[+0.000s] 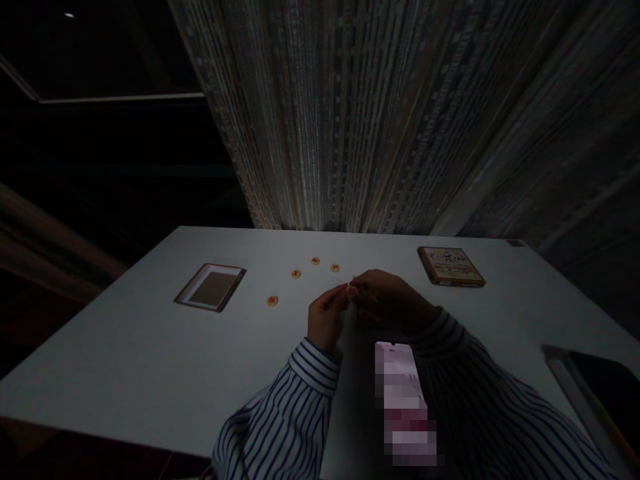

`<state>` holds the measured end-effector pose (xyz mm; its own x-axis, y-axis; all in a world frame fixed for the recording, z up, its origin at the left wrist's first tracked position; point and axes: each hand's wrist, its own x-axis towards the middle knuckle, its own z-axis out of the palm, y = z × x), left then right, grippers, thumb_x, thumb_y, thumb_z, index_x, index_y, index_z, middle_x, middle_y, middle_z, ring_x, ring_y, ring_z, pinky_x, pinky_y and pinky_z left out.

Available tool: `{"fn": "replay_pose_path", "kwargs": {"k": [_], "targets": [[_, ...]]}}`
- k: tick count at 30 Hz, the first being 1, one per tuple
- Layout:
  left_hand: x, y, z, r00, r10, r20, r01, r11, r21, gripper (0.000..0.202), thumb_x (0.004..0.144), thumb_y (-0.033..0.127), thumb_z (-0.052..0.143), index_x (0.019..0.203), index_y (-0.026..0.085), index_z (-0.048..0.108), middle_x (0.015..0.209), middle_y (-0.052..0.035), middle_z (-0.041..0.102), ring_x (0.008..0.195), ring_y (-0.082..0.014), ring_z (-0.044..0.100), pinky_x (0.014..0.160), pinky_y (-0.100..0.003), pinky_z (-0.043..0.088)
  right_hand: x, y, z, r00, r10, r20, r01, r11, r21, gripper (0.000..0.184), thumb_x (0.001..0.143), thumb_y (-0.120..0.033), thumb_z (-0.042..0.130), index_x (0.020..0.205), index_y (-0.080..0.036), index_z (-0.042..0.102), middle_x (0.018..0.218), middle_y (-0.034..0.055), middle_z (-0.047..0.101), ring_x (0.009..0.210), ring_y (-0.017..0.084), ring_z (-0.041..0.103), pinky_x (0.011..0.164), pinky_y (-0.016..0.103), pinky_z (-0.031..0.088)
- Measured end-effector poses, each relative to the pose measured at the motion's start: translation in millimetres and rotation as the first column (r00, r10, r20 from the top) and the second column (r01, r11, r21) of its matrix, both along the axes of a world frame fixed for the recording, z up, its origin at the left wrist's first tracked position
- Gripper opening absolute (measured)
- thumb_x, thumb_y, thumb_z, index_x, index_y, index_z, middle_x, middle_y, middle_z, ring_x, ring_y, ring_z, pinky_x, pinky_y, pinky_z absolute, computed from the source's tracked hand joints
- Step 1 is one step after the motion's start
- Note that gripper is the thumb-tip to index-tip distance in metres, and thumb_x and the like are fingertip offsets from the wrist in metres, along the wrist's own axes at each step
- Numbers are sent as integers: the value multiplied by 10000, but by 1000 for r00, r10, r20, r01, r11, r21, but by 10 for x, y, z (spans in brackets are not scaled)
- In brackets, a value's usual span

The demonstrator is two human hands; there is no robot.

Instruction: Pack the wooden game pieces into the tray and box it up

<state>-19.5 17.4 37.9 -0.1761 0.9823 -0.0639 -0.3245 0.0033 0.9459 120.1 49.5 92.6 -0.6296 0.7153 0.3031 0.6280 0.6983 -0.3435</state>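
My left hand [327, 312] and my right hand [387, 295] meet over the middle of the white table, fingers closed. Between their fingertips is a small orange-and-pale xiangqi piece [353, 292], partly covered by the fingers; dim light hides its marking. What else may lie in my right palm is in shadow. Several round xiangqi pieces lie flat to the left and beyond my hands: one xiangqi piece [273, 301] nearest me, then another [296, 273], with a further one [315, 261] at the back and one [335, 267] closest to my fingers.
An open shallow box part [183, 301] lies on the table [150, 360] at left. At back right sits a flat printed box [453, 267]. A phone [403, 373] with its screen lit lies below my wrists. A dark flat object [595, 387] is at the right edge; striped curtains [320, 133] hang behind.
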Motion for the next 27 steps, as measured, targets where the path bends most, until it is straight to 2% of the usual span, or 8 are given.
{"fn": "replay_pose_path", "kwargs": {"k": [5,9,12,18,21,27], "targets": [[1,17,-7,1000,26,-14,-26,999,20,253,627,320,662,818,156,692,778,-32,686,661,-115,560,630,-238,446,-22,61,21,994,33,100,-30,999,-32,305,858,-366,402,965,-173,613,898,69,651,820,169,558,692,279,389],[0,29,-28,999,38,-23,-38,999,4,258,643,321,647,834,152,684,779,-33,685,656,-112,567,620,-230,450,-16,112,-8,985,58,164,-57,998,-7,318,865,-365,382,980,-177,610,921,65,654,837,173,562,701,287,380],[-10,43,-58,997,44,-67,-46,999,-19,258,660,312,628,844,139,678,788,-44,686,655,-115,578,623,-236,459,-2,158,-30,977,24,211,-29,999,20,336,859,-379,385,1008,-177,607,930,70,657,853,179,571,712,287,382],[-16,69,-157,952,61,-300,-55,998,28,194,699,253,590,823,134,680,819,-64,692,762,-145,615,731,-265,474,44,237,70,957,-110,269,102,994,43,337,845,-363,397,1026,-180,615,967,79,664,887,187,588,744,277,390],[0,59,-176,919,31,-393,-20,999,31,180,723,208,562,842,134,676,840,-68,695,771,-147,626,729,-264,485,78,276,131,949,-171,265,165,985,47,321,823,-354,428,1018,-181,616,970,76,666,865,189,598,734,272,398],[18,30,-157,857,-12,-514,23,1000,15,191,755,172,531,882,135,669,882,-73,693,783,-149,633,711,-260,501,142,345,103,930,-175,322,183,983,6,351,814,-382,427,1033,-175,606,943,76,670,841,199,602,719,277,405]]}}
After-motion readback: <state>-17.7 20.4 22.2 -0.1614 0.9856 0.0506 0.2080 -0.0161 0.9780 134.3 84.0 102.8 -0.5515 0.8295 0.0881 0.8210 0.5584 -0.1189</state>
